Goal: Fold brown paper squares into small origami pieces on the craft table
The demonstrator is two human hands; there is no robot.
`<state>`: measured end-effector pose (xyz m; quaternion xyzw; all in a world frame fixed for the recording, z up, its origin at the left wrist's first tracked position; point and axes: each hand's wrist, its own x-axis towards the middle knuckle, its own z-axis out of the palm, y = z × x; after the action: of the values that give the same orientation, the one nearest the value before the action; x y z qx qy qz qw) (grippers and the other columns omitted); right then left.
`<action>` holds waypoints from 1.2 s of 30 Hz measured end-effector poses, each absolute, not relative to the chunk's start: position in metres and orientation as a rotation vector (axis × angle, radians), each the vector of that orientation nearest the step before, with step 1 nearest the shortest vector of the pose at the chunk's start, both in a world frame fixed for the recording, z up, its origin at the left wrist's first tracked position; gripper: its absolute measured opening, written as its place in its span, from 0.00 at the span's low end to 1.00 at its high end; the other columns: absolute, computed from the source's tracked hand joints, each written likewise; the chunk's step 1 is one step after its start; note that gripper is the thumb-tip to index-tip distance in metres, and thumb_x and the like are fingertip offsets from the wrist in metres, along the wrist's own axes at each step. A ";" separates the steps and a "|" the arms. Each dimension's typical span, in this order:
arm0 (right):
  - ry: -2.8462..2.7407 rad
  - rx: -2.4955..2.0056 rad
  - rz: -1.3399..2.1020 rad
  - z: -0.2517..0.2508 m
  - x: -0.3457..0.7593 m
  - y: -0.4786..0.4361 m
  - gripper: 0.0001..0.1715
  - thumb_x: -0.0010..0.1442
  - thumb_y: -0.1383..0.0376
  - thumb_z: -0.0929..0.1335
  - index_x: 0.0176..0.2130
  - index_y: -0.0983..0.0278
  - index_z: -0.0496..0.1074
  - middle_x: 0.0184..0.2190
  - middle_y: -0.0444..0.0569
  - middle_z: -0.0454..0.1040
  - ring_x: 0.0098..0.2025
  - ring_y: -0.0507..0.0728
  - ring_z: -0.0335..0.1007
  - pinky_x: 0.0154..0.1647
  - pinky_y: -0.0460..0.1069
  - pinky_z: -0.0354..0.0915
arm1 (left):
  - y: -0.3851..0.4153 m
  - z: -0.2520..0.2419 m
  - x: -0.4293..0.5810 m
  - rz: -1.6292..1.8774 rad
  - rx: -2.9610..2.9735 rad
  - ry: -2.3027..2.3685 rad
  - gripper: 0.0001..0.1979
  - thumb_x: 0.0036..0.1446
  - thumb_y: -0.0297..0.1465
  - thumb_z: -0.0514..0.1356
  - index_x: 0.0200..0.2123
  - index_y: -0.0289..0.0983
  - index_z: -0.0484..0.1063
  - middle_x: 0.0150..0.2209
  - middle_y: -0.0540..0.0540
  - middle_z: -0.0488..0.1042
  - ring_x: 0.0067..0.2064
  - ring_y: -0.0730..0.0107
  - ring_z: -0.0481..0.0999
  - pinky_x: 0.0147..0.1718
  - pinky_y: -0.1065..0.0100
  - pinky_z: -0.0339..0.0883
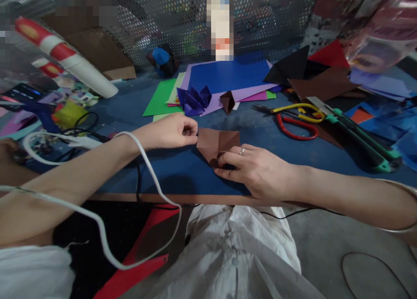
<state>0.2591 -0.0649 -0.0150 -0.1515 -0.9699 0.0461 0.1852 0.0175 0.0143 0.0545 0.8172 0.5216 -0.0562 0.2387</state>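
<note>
A small folded sheet of brown paper (pixel 208 141), creased and partly doubled over, lies near the front edge of the blue table. My left hand (pixel 177 131) is closed at its upper left corner, fingertips curled together in a pinch. At the lower right, the fingers of my right hand (pixel 252 166), with a ring on one, bend over the paper and grip its folded edge. The right fingers hide part of that fold. Behind the paper stand a folded dark purple paper piece (pixel 194 100) and a small folded brown piece (pixel 227 101).
Coloured paper sheets (pixel 228 75) are stacked at the back. Yellow-and-red-handled pliers (pixel 298 121) and a green-black box cutter (pixel 358 136) lie to the right. A white cable (pixel 153 177) loops across my left forearm. A white-and-red roll (pixel 70 60) leans at the left.
</note>
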 end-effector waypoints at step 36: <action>-2.406 -0.670 -0.130 -0.016 0.271 -0.020 0.15 0.68 0.72 0.64 0.40 0.63 0.81 0.47 0.55 0.77 0.51 0.62 0.70 0.51 0.59 0.68 | -0.057 -0.008 0.003 0.711 3.084 0.800 0.16 0.65 0.20 0.54 0.47 0.36 0.79 0.48 0.42 0.83 0.49 0.62 0.83 0.50 0.62 0.79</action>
<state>0.2710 -0.0197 -0.0158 -0.2543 -0.9131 -0.0494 0.3148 0.0029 -0.0566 -0.0083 0.9429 0.2447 0.2173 -0.0612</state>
